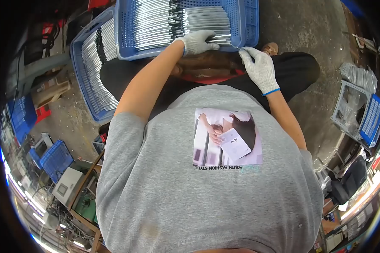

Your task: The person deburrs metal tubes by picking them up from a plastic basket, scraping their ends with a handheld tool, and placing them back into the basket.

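My left hand (199, 42), in a white knit glove, rests over the near end of a pile of silvery metal rods (207, 21) in a blue plastic crate (147, 53). Its fingers and thumb are apart, with rods showing beside them. My right hand (259, 69), gloved the same way with a blue cuff edge, is at the crate's near right corner. Its fingertips come together there; what they pinch, if anything, is too small to make out. A second pile of rods (152, 25) with dark ends lies in the left half of the crate.
Another blue crate (85, 90) with rods stands lower at the left. Under the front crate is something red (211, 79), between my bent legs. At the right are a pale grey crate (346, 107), bagged rods (359, 76) and a blue basket (372, 120). A workbench (86, 194) stands behind left.
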`<state>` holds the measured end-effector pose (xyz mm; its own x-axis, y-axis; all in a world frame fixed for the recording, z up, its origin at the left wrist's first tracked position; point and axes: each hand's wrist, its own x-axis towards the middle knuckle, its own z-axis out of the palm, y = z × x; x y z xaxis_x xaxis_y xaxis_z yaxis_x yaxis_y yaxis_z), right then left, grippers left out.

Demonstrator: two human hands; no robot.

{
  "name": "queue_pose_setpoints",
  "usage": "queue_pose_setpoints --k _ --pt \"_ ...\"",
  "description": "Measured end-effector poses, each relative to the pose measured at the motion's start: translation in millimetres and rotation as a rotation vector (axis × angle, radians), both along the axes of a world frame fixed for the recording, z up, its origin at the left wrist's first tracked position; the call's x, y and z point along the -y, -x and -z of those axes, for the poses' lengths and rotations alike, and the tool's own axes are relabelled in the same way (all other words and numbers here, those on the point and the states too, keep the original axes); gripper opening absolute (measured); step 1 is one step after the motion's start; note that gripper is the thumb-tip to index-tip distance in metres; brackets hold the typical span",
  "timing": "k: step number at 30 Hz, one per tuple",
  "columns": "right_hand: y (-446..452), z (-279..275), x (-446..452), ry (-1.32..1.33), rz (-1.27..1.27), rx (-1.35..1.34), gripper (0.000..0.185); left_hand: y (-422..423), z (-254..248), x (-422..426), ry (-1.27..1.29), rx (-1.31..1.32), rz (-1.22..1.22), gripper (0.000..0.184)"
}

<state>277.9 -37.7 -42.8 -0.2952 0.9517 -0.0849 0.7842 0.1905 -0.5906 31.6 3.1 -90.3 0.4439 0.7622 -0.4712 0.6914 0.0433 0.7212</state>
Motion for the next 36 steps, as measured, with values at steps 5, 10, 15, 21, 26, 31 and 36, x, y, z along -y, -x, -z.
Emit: queue_pose_setpoints --k 5,10,15,21,26,31,36 --pt "1.2 -5.7 1.5 0.015 0.031 0.023 0.031 -0.8 3.5 -3.1 -0.057 0.017 0.007 0.030" --pt "-0.9 -3.3 -0.1 0.020 0.045 0.072 0.033 -6.2 30.0 -8.0 -0.209 -0.125 0.003 0.030" --pt "-6.0 0.2 -2.0 -0.023 0.053 0.055 0.033 -9.6 14.8 -10.8 -0.255 -0.037 -0.031 0.030" --pt "-7.9 -23.2 -6.5 -0.087 0.029 0.046 0.033 1.5 -22.4 -6.9 -0.262 0.084 0.011 0.028" --pt "-6.3 -39.3 -7.3 -0.038 -0.018 0.053 0.031 4.2 -45.0 5.2 -0.212 0.147 -0.022 0.024" --pt "-6.1 -42.4 -7.3 -0.034 -0.081 0.064 0.029 2.7 -49.5 12.1 -0.271 0.134 -0.025 0.024" --pt "-6.9 -40.0 -7.4 -0.096 -0.133 0.098 0.028 1.6 -48.7 15.1 -0.314 0.107 -0.014 0.026"
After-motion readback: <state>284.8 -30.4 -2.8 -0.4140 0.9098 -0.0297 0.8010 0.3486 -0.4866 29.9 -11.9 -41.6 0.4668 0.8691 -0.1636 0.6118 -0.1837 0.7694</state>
